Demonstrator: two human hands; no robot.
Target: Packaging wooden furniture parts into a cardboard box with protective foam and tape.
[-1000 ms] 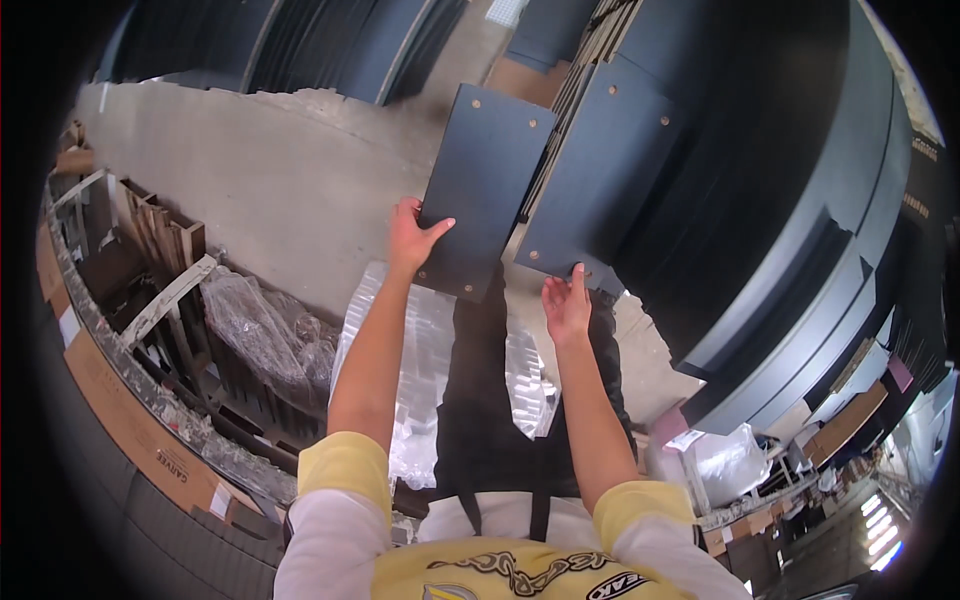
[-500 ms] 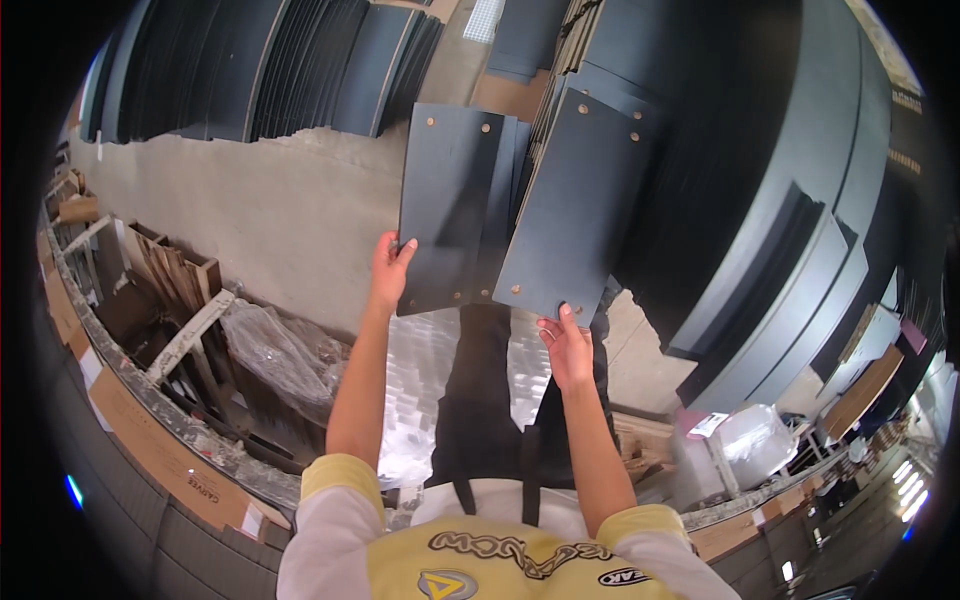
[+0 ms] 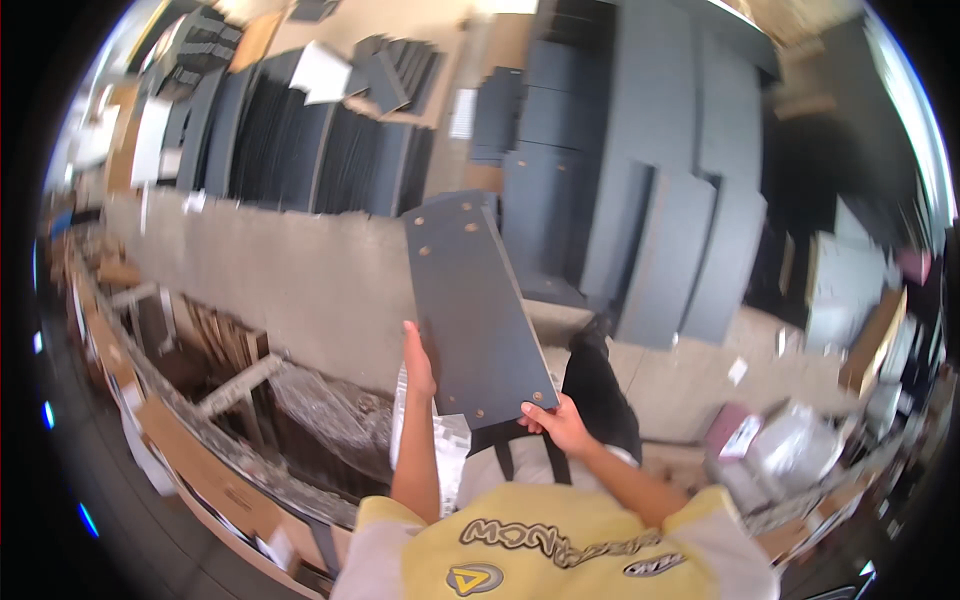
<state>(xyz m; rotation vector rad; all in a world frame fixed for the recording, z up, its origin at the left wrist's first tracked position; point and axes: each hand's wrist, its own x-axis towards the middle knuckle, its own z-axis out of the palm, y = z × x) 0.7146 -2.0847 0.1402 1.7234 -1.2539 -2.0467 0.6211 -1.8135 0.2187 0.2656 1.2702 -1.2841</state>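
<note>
Dark grey panel point(image 3: 475, 310) held up in front of the person, above the concrete floor point(image 3: 300, 290). Left hand point(image 3: 418, 362) lies flat along its left edge; right hand point(image 3: 556, 420) fingers pinch its lower right corner. More panels point(image 3: 660, 250) lean just beyond.

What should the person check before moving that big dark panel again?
1. Both hands on the panel: ok. The left hand holds its left edge and the right hand holds its lower right corner.
2. Grip firm: cannot tell. The fingers' hold behind the panel is hidden.
3. Panel level: not ok. It tilts, its far end leaning left.
4. Floor ahead free: ok. Bare concrete lies beyond the panel.
5. Footing: cannot tell. Plastic wrap lies by the legs, and the feet are mostly hidden.
6. Room near the leaning boards: ok. They stand apart from the panel, on the right.
</note>
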